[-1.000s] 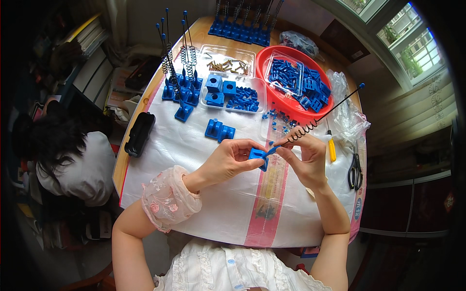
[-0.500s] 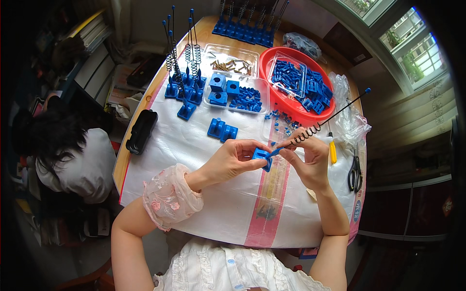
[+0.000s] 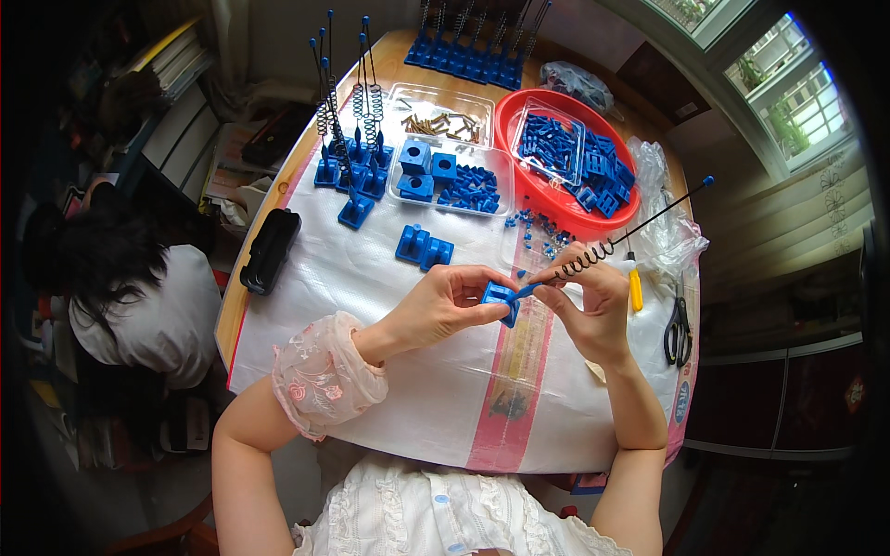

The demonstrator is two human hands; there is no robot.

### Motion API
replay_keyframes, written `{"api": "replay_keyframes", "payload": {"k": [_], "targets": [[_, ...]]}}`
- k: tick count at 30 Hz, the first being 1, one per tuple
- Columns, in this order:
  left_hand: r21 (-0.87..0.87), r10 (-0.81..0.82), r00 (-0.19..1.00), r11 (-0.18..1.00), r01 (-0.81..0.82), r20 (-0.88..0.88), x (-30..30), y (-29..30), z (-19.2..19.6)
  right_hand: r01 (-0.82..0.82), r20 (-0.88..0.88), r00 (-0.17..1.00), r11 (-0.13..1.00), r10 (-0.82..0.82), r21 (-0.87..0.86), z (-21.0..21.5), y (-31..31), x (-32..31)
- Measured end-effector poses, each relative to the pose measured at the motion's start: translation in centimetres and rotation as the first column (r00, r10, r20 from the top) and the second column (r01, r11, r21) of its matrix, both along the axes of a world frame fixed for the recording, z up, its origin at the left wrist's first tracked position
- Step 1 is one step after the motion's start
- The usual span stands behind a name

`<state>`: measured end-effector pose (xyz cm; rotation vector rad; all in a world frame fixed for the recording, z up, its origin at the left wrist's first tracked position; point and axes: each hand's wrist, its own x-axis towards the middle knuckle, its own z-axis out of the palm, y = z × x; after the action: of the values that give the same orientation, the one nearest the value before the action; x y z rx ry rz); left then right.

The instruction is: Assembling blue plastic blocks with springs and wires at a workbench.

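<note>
L hand (image 3: 436, 306): blue block (image 3: 501, 298) | R hand (image 3: 593, 306): spring rod (image 3: 630, 227)

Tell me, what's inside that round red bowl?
The red bowl holds a heap of small blue plastic pieces and a clear tray of more. Whatever lies beneath them is covered.

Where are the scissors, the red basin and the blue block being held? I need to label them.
scissors (image 3: 678, 326): head view, on the black handles.
red basin (image 3: 508, 111): head view, on its left rim.
blue block (image 3: 499, 296): head view, on its top face, between the fingers.
</note>
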<state>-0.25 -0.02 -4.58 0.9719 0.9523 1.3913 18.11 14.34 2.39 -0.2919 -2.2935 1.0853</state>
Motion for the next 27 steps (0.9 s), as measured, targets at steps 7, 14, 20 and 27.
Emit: {"api": "replay_keyframes", "payload": {"k": [7, 14, 20, 27], "targets": [[0.026, 0.029, 0.999, 0.999, -0.029, 0.025, 0.4, 0.1, -0.2, -0.004, 0.002, 1.000, 1.000, 0.004, 0.029, -0.1, 0.0, 0.0], [0.028, 0.040, 0.999, 0.999, -0.039, -0.020, 0.3, 0.1, -0.4, 0.022, 0.035, 0.999, 0.994, -0.026, 0.106, 0.5, -0.3, 0.0], [-0.009, 0.004, 1.000, 1.000, -0.004, 0.001, 0.3, 0.0, 0.1, 0.015, 0.025, 1.000, 0.996, -0.018, 0.087, 0.2, -0.1, 0.0], [-0.048, -0.032, 0.999, 0.998, 0.034, 0.040, 0.0, -0.1, 0.5, 0.022, 0.016, 1.000, 0.999, -0.023, 0.050, 0.4, -0.2, -0.1]]}}
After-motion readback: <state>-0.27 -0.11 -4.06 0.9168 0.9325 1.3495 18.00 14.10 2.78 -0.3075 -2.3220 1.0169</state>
